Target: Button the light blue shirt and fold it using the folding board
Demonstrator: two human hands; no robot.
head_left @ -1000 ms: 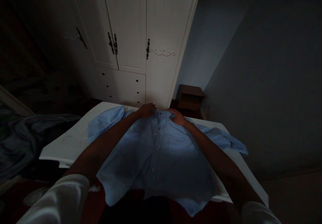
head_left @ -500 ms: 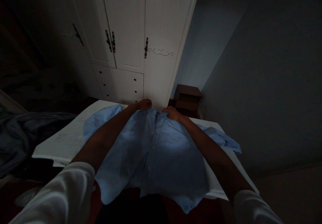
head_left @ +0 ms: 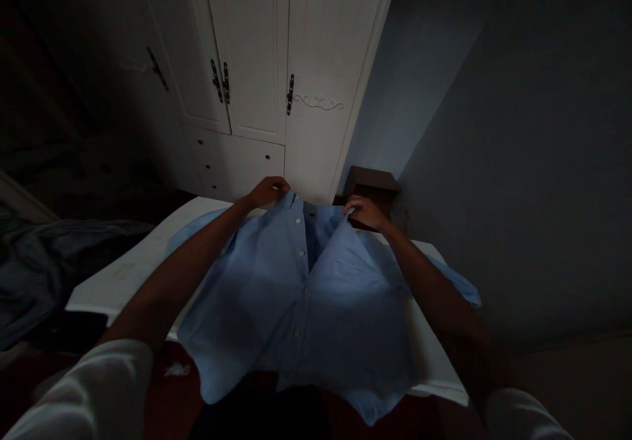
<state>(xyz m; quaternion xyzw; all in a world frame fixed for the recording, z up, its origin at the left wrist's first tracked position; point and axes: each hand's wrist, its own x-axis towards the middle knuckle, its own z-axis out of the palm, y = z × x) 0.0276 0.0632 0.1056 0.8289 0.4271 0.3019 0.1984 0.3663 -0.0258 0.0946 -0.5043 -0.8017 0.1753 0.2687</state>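
Observation:
A light blue button-up shirt [head_left: 266, 282] lies front side up over a white board-like surface [head_left: 118, 272], its hem hanging past the near edge. My left hand [head_left: 269, 191] pinches the collar on the left side, and my right hand [head_left: 363, 209] grips the collar's other side. Between them the neck gapes in a V, with the upper placket parted and a small dark label showing inside. Further down, the placket's two sides meet. The sleeves spread out to both sides, partly hidden behind my forearms.
A white wardrobe [head_left: 251, 51] with dark handles and drawers stands beyond the board. A small brown cabinet [head_left: 372, 180] sits by the grey wall at right. Dark crumpled cloth [head_left: 59, 255] lies at left. The room is dim.
Both hands have moved apart and lifted the collar a little. The shirt's neck has spread from nearly closed to a wide V. The view has shifted slightly.

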